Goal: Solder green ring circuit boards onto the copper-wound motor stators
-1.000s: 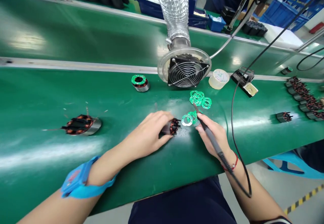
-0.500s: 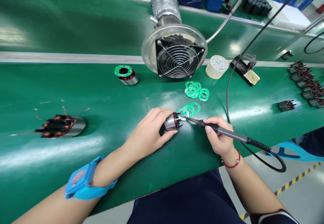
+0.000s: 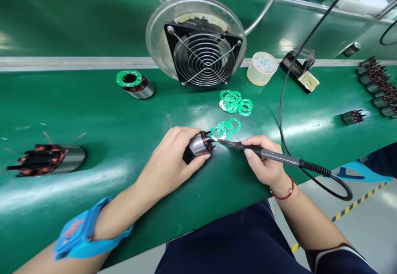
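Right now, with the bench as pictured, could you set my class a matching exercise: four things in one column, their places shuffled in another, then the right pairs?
Things
1. Loose, green, ring-shaped circuit boards
2. Grey-and-black, pen-shaped soldering iron
3. Silver, copper-wound metal cylinder nearest those boards
4. Pale yellow, round roll

Places
A. In the right hand
B. Between the square black fan and the black stand
C. Overlapping, on the flat green bench
D. In the left hand

Pairs: 1-C, 2-A, 3-D, 4-B
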`<action>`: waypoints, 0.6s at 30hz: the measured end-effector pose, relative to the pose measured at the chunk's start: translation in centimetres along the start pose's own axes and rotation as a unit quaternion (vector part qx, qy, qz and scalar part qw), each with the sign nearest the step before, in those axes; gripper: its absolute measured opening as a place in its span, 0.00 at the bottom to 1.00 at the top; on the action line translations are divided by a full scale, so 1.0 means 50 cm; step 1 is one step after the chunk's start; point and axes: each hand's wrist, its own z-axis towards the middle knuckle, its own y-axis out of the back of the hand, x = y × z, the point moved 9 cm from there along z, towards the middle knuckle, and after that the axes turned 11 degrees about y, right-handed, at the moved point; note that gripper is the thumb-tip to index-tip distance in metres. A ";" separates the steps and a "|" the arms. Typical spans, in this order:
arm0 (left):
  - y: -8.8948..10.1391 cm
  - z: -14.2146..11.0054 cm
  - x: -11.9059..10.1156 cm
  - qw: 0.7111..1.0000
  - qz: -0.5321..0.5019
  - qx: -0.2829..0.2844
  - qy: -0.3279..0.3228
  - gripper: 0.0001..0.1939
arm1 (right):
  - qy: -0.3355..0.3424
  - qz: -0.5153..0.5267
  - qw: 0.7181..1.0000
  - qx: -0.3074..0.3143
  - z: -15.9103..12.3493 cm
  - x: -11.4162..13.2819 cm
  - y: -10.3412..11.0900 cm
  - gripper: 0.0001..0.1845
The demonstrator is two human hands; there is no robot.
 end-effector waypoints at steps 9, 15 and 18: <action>0.000 0.000 0.004 1.000 0.013 0.004 0.007 0.18 | -0.001 0.014 1.000 0.001 0.001 -0.001 -0.003 0.05; -0.002 0.000 -0.002 1.000 0.029 -0.002 0.007 0.19 | 0.002 0.007 1.000 -0.003 0.003 0.003 -0.003 0.05; -0.004 -0.001 -0.001 0.999 0.037 0.001 0.011 0.19 | -0.001 0.017 1.000 -0.004 0.004 0.002 -0.004 0.05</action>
